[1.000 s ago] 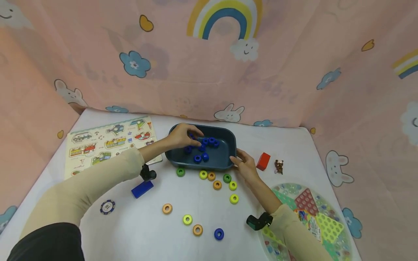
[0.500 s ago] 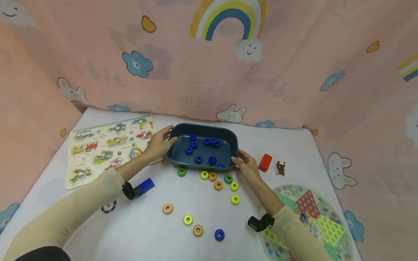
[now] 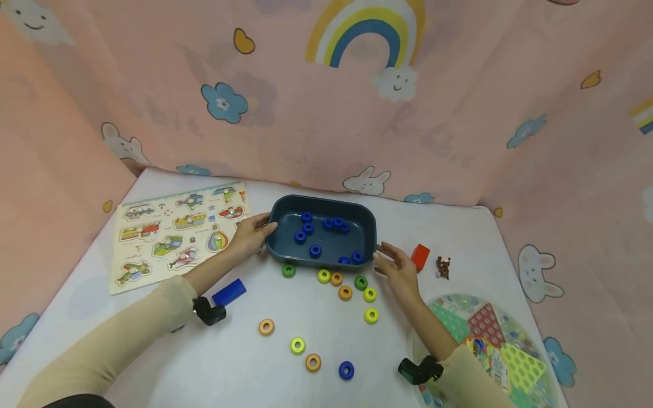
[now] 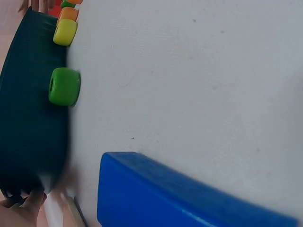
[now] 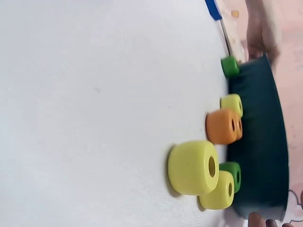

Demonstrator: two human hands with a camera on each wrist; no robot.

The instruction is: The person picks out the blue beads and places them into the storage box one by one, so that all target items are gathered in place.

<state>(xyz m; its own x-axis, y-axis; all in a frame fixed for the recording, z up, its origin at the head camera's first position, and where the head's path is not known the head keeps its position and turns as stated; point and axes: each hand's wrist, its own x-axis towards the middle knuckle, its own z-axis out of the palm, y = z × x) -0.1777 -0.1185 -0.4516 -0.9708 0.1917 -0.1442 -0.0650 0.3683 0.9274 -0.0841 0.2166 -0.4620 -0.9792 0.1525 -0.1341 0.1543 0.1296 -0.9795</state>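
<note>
A dark teal rectangular tray (image 3: 326,264) stands near the back of the table with several blue ring beads (image 3: 315,250) inside. My left hand (image 3: 251,235) grips its left end, thumb over the rim and fingers on the outer side. At the right end is my right hand (image 3: 399,272), its fingers loosely extended and fingertips right at the tray's outer wall, the thumb off the rim. Along the tray's front lie green (image 3: 288,271), yellow (image 3: 370,315) and orange ring beads (image 3: 345,292). Closer to me are more loose beads, among them a blue ring bead (image 3: 346,370).
A picture puzzle board (image 3: 178,235) lies at the left, with a blue block (image 3: 229,292) in front. Right of the tray are a red block (image 3: 420,258) and a small brown figurine (image 3: 442,267). A round game board (image 3: 495,345) lies under my right forearm. A printed pink curtain (image 3: 306,136) surrounds the table.
My left hand has come out of the tray's inside and taken hold of its left rim. Some blue beads have shifted rightward inside. My right thumb has come off the rim.
</note>
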